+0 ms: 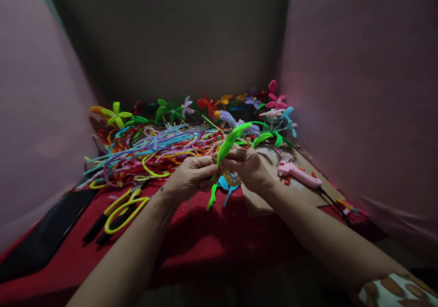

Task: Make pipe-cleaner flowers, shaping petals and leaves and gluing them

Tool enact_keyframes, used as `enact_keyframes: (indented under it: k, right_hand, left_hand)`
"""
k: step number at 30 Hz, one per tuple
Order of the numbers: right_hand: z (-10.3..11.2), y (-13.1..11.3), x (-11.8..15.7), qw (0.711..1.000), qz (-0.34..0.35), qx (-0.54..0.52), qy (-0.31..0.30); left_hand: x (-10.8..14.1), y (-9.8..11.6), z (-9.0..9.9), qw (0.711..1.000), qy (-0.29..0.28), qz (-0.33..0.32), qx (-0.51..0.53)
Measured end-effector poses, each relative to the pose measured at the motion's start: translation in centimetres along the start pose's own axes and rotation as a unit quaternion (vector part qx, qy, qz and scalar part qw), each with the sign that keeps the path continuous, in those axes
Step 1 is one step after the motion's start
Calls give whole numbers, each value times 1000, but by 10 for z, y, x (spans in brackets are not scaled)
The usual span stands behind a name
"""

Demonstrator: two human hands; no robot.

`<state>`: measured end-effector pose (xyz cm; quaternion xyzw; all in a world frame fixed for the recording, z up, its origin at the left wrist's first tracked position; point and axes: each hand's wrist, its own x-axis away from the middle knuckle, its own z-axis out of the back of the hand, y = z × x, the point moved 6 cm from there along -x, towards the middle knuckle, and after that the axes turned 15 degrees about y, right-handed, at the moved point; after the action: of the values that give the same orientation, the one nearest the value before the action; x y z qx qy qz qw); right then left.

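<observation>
A bright green fuzzy pipe-cleaner leaf (pixel 231 143) stands tilted between my hands, above the table's near middle. My left hand (pixel 195 175) is closed, its thumb and fingers pinching the leaf's lower end. My right hand (pixel 249 166) is closed too, its fingers bent around the leaf from the right; their tips are partly hidden behind it. Below the hands hangs or lies another green fuzzy piece (pixel 212 197); whether it joins the leaf I cannot tell. A yellowish ring (pixel 232 178), perhaps a tape roll, shows under my right hand, beside blue fuzzy pieces (pixel 231 194).
Loose coloured pipe cleaners (pixel 160 147) are heaped behind my hands, with several pipe-cleaner flowers (pixel 116 114) farther back. Yellow-handled scissors (pixel 126 215) and a black flat object (pixel 48 234) lie left on the red cloth (pixel 191 247). At right, a pink glue gun (pixel 297 172) rests on cardboard (pixel 308 195).
</observation>
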<state>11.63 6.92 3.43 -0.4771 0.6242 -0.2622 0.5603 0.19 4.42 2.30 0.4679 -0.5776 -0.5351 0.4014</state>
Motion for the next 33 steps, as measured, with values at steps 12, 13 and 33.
enact_keyframes:
  k: [12, 13, 33]
  right_hand:
    - [-1, -6, 2, 996, 29, 40, 80]
    - [-2, -6, 1, 996, 31, 42, 77]
    - [3, -5, -9, 999, -44, 2, 11]
  left_hand:
    - [5, 15, 2, 938, 217, -184, -199]
    - [6, 16, 2, 924, 228, -208, -225]
    - [8, 12, -2, 966, 223, -122, -57]
